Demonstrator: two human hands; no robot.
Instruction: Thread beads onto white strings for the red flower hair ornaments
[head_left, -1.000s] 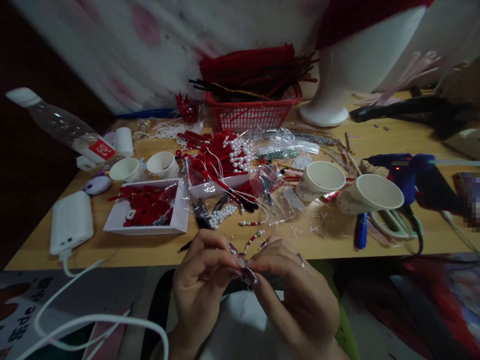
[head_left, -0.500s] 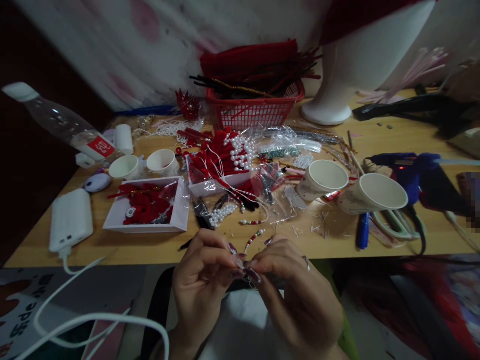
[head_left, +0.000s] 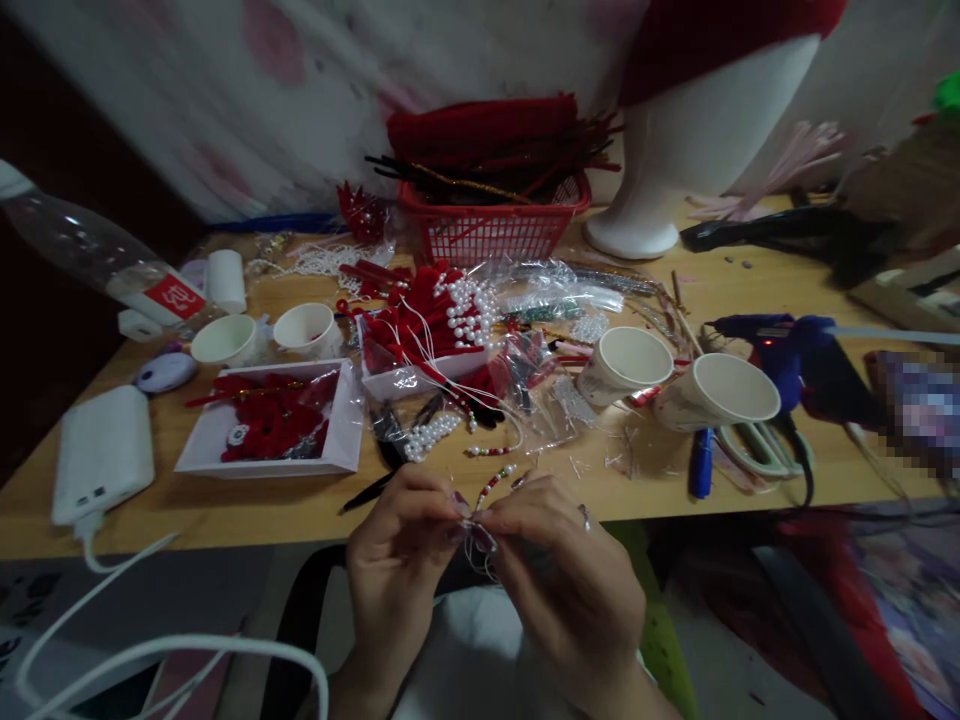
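Note:
My left hand [head_left: 397, 565] and my right hand [head_left: 566, 575] meet at the table's front edge, thumbs and forefingers pinched tip to tip. Between them they grip a thin white cord [head_left: 480, 562], whose loose loops hang below the fingertips. The exact crossing of the cord is hidden by the nails. Just beyond my fingers, a short string of red, white and green beads [head_left: 495, 485] reaches up over the table edge. A similar beaded strand [head_left: 491, 450] lies on the table behind it, near a cluster of white pearl beads [head_left: 431, 437].
Left of my hands stand a white box [head_left: 341, 440] of red pieces and a white power bank [head_left: 103, 455]. To the right are paper cups [head_left: 636, 362], a blue marker [head_left: 701, 463], scissors [head_left: 757, 450] and a blue glue gun [head_left: 784, 345]. A red basket [head_left: 495, 235] is behind.
The view has turned slightly to the right. My hands keep their pinch close together, and more of the white cord's loops show beneath the fingers.

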